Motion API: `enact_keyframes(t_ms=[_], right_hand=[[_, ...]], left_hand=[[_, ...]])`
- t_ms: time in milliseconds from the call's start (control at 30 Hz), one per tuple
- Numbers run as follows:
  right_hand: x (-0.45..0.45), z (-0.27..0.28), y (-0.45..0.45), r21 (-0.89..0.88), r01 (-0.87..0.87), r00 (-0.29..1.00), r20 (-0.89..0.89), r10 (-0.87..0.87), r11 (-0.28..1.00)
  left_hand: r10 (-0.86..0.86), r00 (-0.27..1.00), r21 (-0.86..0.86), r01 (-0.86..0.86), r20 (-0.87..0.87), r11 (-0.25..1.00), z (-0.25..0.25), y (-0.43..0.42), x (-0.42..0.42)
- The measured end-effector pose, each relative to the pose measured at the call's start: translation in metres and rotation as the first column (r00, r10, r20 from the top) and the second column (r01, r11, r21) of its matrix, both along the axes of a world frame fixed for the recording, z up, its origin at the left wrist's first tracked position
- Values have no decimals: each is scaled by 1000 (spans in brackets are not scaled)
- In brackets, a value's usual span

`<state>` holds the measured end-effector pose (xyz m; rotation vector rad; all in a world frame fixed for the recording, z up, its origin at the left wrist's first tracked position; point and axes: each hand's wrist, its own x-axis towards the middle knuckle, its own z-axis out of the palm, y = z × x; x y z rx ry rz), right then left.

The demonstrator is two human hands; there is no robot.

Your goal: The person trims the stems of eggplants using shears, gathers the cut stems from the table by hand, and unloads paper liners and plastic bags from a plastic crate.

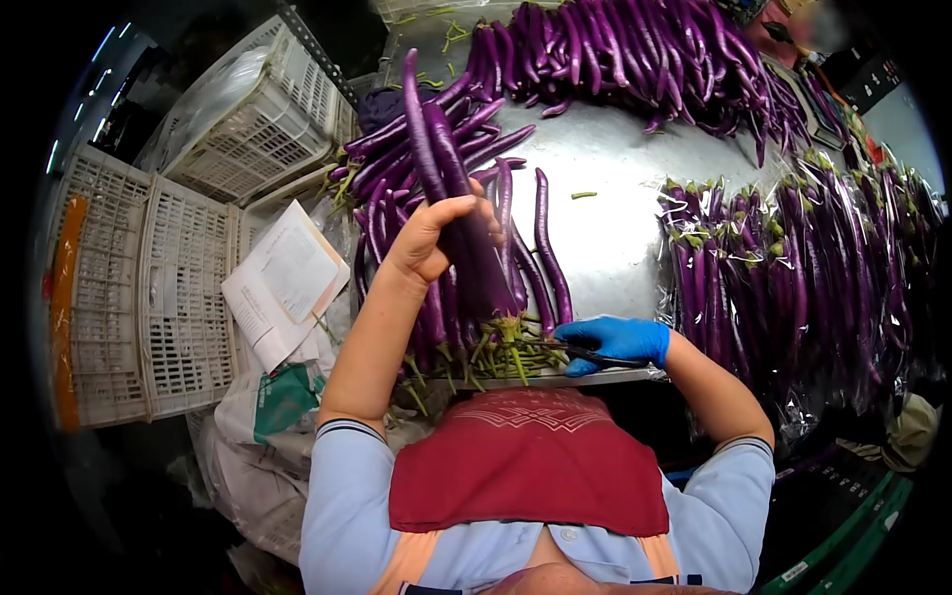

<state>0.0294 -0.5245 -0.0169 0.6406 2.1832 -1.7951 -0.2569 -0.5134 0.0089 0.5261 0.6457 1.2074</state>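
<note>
My bare left hand (446, 233) is wrapped around a few long purple eggplants (480, 268), held together with their green stems (508, 332) toward me and their tips pointing away. In a blue glove, my right hand (630, 340) grips dark scissors (587, 354) close to those stems at the table's near edge. Whether the blades touch a stem I cannot tell. More loose eggplants (553, 248) lie on both sides of the held ones, and others are piled just beyond my left hand.
A large heap of eggplants (595, 45) covers the far side of the metal table (605, 228). Eggplants in clear plastic bags (783, 258) lie on the right. White plastic crates (188, 278) and a notepad (290, 268) are at the left. A cut stem (584, 195) lies mid-table.
</note>
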Motion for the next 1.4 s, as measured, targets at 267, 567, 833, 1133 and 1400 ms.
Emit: enact_keyframes(t_ms=[267,567,833,1133,1400], right_hand=[[3,3,5,240,-93,969,247,32,966],[5,-3,21,272,-161,977,178,115,949],[-3,-28,1,162,-44,997,75,32,986],[50,-48,-18,-20,531,847,-9,-532,847],[79,-99,5,-835,535,311,50,-949,131]], left_hand=[[20,978,-74,-36,-206,997,-18,9,21],[-103,995,-56,102,-5,993,-20,16,27],[-170,983,-91,164,-63,982,-27,16,49],[-24,803,220,191,-595,956,20,51,59],[856,79,495,841,-511,219,-9,77,100]])
